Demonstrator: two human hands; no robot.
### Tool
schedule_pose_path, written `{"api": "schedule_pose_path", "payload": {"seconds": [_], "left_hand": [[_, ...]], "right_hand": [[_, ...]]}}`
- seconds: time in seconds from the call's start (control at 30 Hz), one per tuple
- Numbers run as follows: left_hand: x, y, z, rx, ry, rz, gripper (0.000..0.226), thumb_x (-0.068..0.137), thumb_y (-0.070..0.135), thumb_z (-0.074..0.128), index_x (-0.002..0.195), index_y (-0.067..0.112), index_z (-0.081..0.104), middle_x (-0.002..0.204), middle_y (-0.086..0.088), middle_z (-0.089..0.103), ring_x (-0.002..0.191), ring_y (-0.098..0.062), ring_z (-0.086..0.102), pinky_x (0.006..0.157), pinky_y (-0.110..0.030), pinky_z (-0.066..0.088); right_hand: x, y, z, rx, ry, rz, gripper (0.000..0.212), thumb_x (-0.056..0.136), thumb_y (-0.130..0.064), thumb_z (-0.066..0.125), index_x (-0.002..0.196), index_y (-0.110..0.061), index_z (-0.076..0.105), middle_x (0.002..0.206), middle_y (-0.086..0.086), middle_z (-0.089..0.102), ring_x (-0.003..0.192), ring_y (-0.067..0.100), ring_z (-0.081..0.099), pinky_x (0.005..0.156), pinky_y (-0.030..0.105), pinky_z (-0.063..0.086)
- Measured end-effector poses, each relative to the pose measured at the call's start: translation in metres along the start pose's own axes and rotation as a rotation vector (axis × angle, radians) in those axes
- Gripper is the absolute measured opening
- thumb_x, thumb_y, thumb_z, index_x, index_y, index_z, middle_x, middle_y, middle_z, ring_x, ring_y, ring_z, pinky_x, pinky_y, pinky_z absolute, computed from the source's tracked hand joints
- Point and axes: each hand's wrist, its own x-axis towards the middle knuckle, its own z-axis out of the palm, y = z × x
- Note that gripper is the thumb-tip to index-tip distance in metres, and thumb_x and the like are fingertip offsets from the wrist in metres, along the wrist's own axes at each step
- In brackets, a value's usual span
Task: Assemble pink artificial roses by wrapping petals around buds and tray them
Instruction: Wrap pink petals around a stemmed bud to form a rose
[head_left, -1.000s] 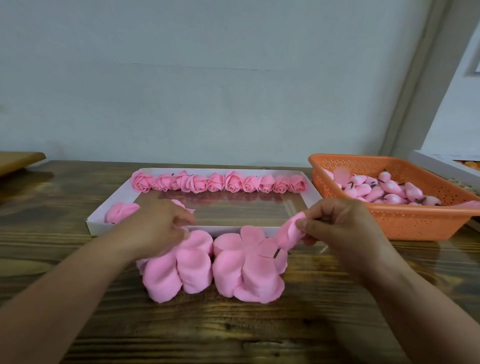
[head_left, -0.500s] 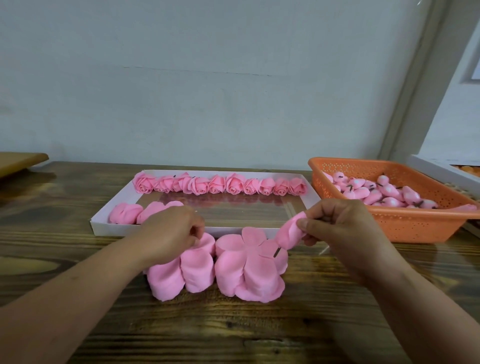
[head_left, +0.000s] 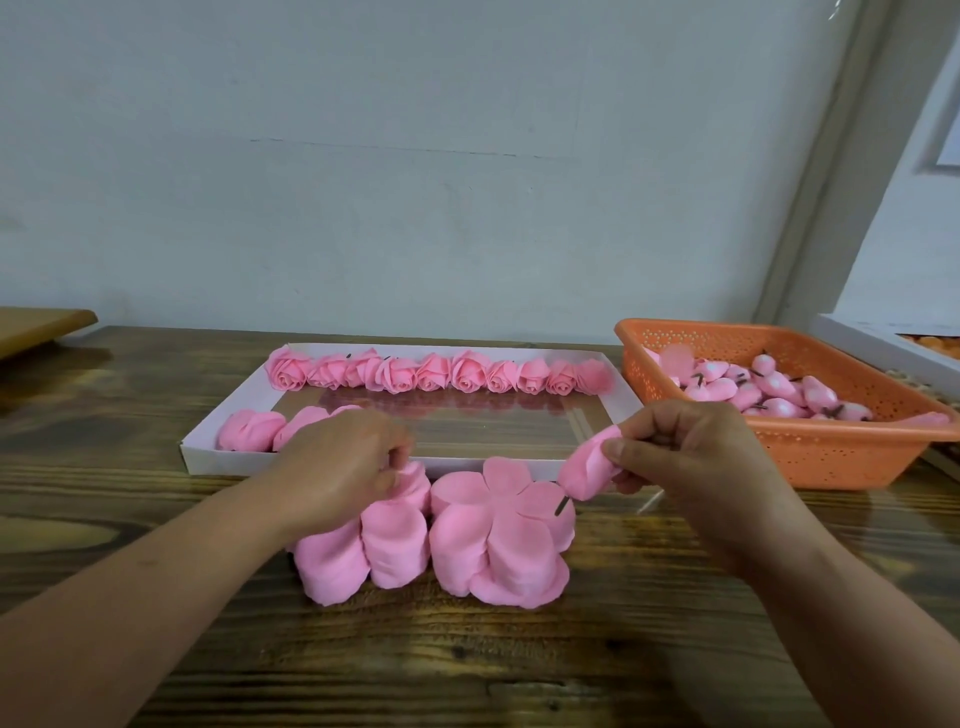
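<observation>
Hands at petal stacks, frame centre.
R hand pinches bud; L hand grips petals w/ curled fingers, below tray.

Dark wooden table carrying everything. White tray sitting near the far edge, centre. Orange basket sitting toward the far right corner, just beside the tray. Two stacks of pink petals lying side by side just in front of the tray's near wall.
</observation>
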Motion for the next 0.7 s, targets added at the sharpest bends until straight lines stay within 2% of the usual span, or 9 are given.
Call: {"api": "schedule_pose_path", "payload": {"seconds": [0.13, 0.23, 0.3, 0.37, 0.47, 0.53, 0.6, 0.63, 0.7], "left_hand": [[0.005, -0.011, -0.016, -0.312, 0.085, -0.059, 0.020, 0.084, 0.013, 0.064, 0.074, 0.026, 0.051, 0.073, 0.005, 0.064, 0.076, -0.020, 0.059, 0.073, -0.040, 0.048], [0.009, -0.016, -0.026, -0.466, -0.128, -0.078, 0.024, 0.083, 0.008, 0.066, 0.091, 0.027, 0.055, 0.078, 0.004, 0.069, 0.075, -0.015, 0.063, 0.074, -0.038, 0.049], [0.012, -0.018, -0.026, -0.358, -0.282, -0.066, 0.029, 0.082, 0.014, 0.069, 0.101, 0.032, 0.056, 0.085, 0.009, 0.068, 0.082, -0.010, 0.063, 0.081, -0.034, 0.050], [0.016, -0.016, -0.024, -0.162, -0.331, -0.016, 0.024, 0.082, 0.021, 0.069, 0.100, 0.034, 0.061, 0.087, 0.014, 0.063, 0.083, -0.006, 0.059, 0.081, -0.030, 0.049], [0.018, -0.013, -0.023, -0.092, -0.365, 0.031, 0.009, 0.082, 0.018, 0.068, 0.081, 0.028, 0.070, 0.088, 0.008, 0.064, 0.077, -0.004, 0.054, 0.074, -0.025, 0.046], [0.019, -0.015, -0.024, -0.086, -0.349, 0.038, 0.010, 0.080, 0.016, 0.067, 0.077, 0.025, 0.070, 0.088, 0.009, 0.064, 0.078, -0.004, 0.055, 0.078, -0.028, 0.048], [0.021, -0.018, -0.025, -0.122, -0.312, 0.031, 0.015, 0.080, 0.018, 0.066, 0.076, 0.032, 0.065, 0.091, 0.015, 0.062, 0.084, -0.006, 0.057, 0.083, -0.037, 0.050], [0.021, -0.019, -0.024, -0.110, -0.311, 0.041, 0.015, 0.081, 0.021, 0.066, 0.082, 0.036, 0.063, 0.096, 0.017, 0.061, 0.086, -0.005, 0.055, 0.083, -0.035, 0.049], [0.023, -0.018, -0.020, -0.040, -0.330, 0.090, 0.023, 0.085, 0.025, 0.066, 0.105, 0.036, 0.064, 0.100, 0.020, 0.055, 0.089, -0.001, 0.049, 0.077, -0.010, 0.039]], "right_hand": [[0.001, 0.001, 0.000, 0.011, 0.006, 0.001, 0.012, 0.079, 0.004, 0.067, 0.069, -0.003, 0.068, 0.064, 0.013, 0.069, 0.053, 0.013, 0.061, 0.052, 0.019, 0.051], [0.002, -0.001, 0.002, 0.029, 0.003, -0.012, 0.012, 0.079, 0.005, 0.066, 0.069, -0.002, 0.069, 0.063, 0.013, 0.069, 0.052, 0.012, 0.060, 0.051, 0.018, 0.050], [0.002, -0.001, 0.003, 0.043, -0.002, -0.016, 0.012, 0.079, 0.006, 0.066, 0.070, -0.002, 0.069, 0.064, 0.014, 0.069, 0.052, 0.011, 0.061, 0.051, 0.017, 0.050], [0.002, -0.001, 0.004, 0.057, -0.004, -0.017, 0.013, 0.079, 0.006, 0.066, 0.069, -0.002, 0.068, 0.065, 0.015, 0.069, 0.052, 0.011, 0.060, 0.051, 0.018, 0.050], [0.003, -0.001, 0.006, 0.061, -0.014, -0.020, 0.014, 0.079, 0.006, 0.066, 0.068, -0.004, 0.069, 0.066, 0.012, 0.070, 0.053, 0.011, 0.062, 0.051, 0.017, 0.049], [0.003, 0.000, 0.006, 0.070, -0.021, -0.026, 0.016, 0.079, 0.006, 0.066, 0.067, -0.005, 0.069, 0.065, 0.012, 0.070, 0.054, 0.011, 0.062, 0.052, 0.017, 0.049], [0.003, 0.001, 0.005, 0.079, -0.021, -0.037, 0.019, 0.078, 0.007, 0.065, 0.065, -0.007, 0.068, 0.064, 0.012, 0.070, 0.054, 0.011, 0.062, 0.051, 0.018, 0.049], [0.003, 0.001, 0.006, 0.079, -0.019, -0.044, 0.021, 0.078, 0.008, 0.065, 0.064, -0.008, 0.068, 0.063, 0.012, 0.069, 0.053, 0.011, 0.061, 0.051, 0.018, 0.049], [0.002, 0.002, 0.007, 0.078, -0.019, -0.050, 0.021, 0.078, 0.007, 0.066, 0.063, -0.008, 0.068, 0.062, 0.010, 0.069, 0.052, 0.010, 0.061, 0.050, 0.017, 0.049]]}}
